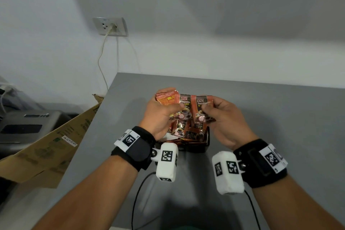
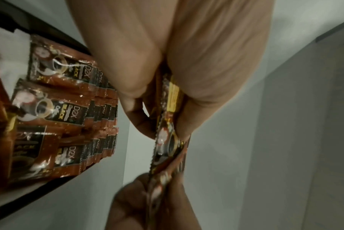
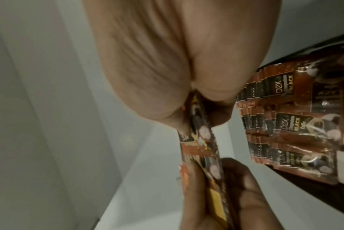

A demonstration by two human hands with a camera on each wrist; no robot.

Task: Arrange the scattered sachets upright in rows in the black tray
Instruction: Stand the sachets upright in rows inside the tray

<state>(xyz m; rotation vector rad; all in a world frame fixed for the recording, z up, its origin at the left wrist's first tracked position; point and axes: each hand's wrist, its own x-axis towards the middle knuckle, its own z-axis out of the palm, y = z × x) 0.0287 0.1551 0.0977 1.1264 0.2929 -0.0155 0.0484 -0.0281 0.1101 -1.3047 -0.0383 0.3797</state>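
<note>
Grey table [image 1: 261, 110] against white wall [image 1: 186, 24]; socket [image 1: 110, 26] with cable.

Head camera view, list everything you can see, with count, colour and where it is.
Held sachets: several, red-brown, fanned above the tray.
Tray sachets: many, red-brown, upright in rows.
Black tray: one, on the table.
Grey table: one, against the wall.
Wall socket: one, white, cable plugged in.
Cardboard box: one, brown, left of the table.
Left hand: grips the fan.
Right hand: pinches one sachet.

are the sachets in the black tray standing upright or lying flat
Mostly upright: the sachets stand in rows in the black tray, tops up.
</note>
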